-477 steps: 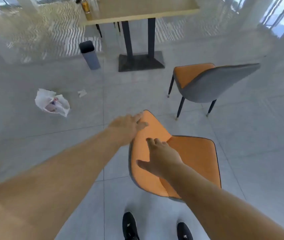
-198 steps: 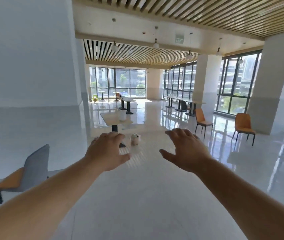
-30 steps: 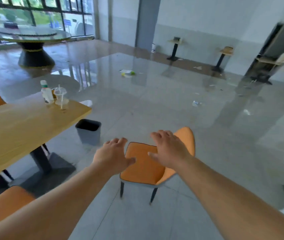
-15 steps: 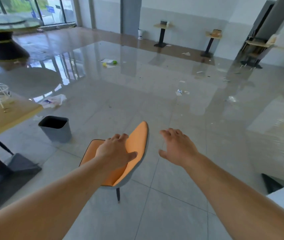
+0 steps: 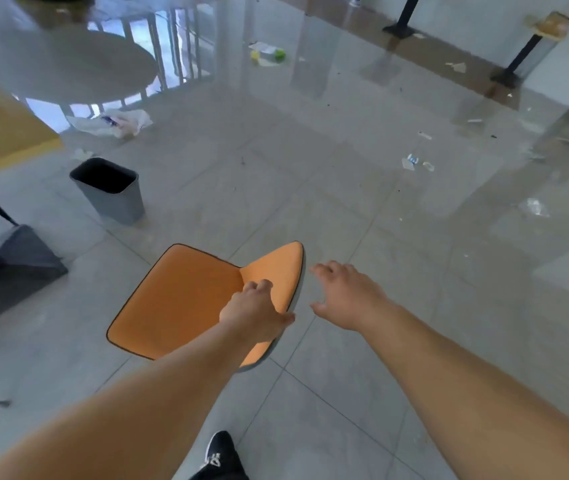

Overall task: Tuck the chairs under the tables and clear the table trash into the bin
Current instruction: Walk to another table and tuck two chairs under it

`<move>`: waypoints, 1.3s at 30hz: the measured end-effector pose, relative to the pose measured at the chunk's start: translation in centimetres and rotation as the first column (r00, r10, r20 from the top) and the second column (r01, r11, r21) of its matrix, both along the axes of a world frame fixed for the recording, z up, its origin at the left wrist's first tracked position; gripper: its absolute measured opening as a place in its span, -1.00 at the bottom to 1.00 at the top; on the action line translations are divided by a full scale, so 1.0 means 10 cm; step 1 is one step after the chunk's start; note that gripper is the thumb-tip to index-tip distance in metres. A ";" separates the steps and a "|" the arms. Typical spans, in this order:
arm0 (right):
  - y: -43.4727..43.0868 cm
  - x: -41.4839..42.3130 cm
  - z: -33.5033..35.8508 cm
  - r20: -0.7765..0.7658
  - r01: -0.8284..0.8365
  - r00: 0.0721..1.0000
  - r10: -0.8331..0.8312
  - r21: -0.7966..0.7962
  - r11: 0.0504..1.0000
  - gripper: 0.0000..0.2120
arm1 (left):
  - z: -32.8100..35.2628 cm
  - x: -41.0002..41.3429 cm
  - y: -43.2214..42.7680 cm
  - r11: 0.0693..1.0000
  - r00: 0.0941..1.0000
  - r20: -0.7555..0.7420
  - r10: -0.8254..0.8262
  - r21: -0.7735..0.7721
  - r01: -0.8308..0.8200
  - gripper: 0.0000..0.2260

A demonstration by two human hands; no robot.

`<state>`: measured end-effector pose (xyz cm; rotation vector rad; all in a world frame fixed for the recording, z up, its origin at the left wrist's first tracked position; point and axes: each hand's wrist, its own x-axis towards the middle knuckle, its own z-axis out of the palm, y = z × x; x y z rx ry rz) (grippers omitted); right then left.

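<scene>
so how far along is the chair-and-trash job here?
Nothing looks finished. In hand: left hand has its grip on the orange chair's backrest, right hand open beside it; the chair stands clear of the wooden table. Left: tucking it in, and cups on the table still need binning in the grey bin.

One chair [image 5: 186, 299], one bin [image 5: 109, 190], two hands.
One wooden counter [image 5: 2, 140] at left; one crumpled bag [image 5: 116, 121] on the floor.

Matt orange cloth chair [image 5: 186, 299]; glossy tiled floor [image 5: 310, 188].
</scene>
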<state>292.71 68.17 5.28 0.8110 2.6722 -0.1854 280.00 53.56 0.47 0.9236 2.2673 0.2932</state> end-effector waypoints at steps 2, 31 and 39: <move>0.23 -0.14 -0.13 0.024 -0.045 0.999 0.046 -0.015 0.999 -0.24 | -0.13 -0.03 0.15 0.998 0.999 0.035 0.040 -0.044 -0.038 -0.21; -1.87 -2.29 -0.93 0.206 -0.648 0.721 0.662 -0.138 0.749 -0.65 | -0.82 -0.82 -2.26 0.756 0.764 0.043 0.644 -0.187 -0.627 -0.64; -2.83 -3.40 -0.90 0.155 -0.631 0.748 0.645 -0.133 0.764 -0.63 | -0.81 -2.01 -3.34 0.774 0.775 0.037 0.631 -0.107 -0.625 -0.56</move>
